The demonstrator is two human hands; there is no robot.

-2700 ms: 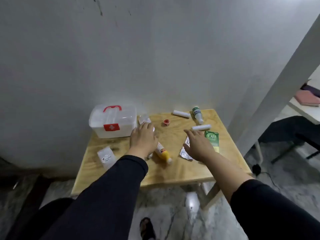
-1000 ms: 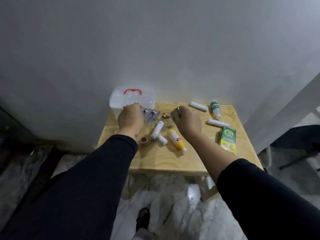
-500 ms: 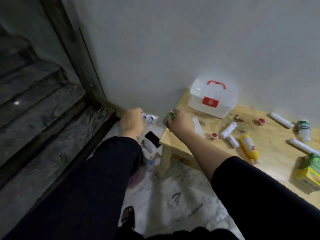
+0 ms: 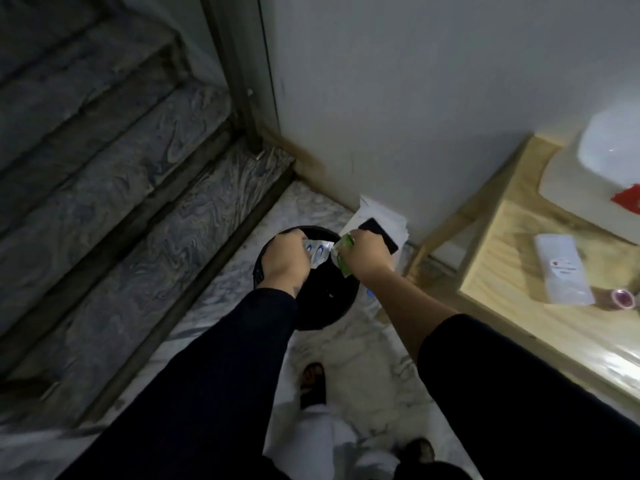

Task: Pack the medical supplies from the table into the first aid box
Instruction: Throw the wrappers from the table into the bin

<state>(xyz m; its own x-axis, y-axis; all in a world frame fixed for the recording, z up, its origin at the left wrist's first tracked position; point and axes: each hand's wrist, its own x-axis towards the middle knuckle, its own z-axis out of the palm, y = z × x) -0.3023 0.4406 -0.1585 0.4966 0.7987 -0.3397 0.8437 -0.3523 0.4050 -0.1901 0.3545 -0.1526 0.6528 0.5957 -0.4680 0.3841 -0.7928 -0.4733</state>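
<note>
Both my hands are held over a round black bin (image 4: 313, 311) on the floor, left of the table. My left hand (image 4: 284, 261) is closed on a silver and blue foil wrapper (image 4: 317, 252). My right hand (image 4: 367, 256) grips a crumpled green and silver wrapper (image 4: 341, 258). The white first aid box (image 4: 595, 171) with a red emblem stands on the wooden table (image 4: 512, 271) at the right edge of view, lid shut. A white flat packet (image 4: 562, 268) and a small red-lidded cup (image 4: 623, 298) lie on the table in front of it.
Marble stairs (image 4: 114, 188) rise at the left. A white wall (image 4: 398, 81) is ahead. White papers with a dark phone-like slab (image 4: 379, 230) lie on the floor by the table leg. My sandalled foot (image 4: 312, 384) is on the marble floor below.
I have turned further left and down, away from the table. Both hands carried their wrappers from the table edge to above the black bin.
</note>
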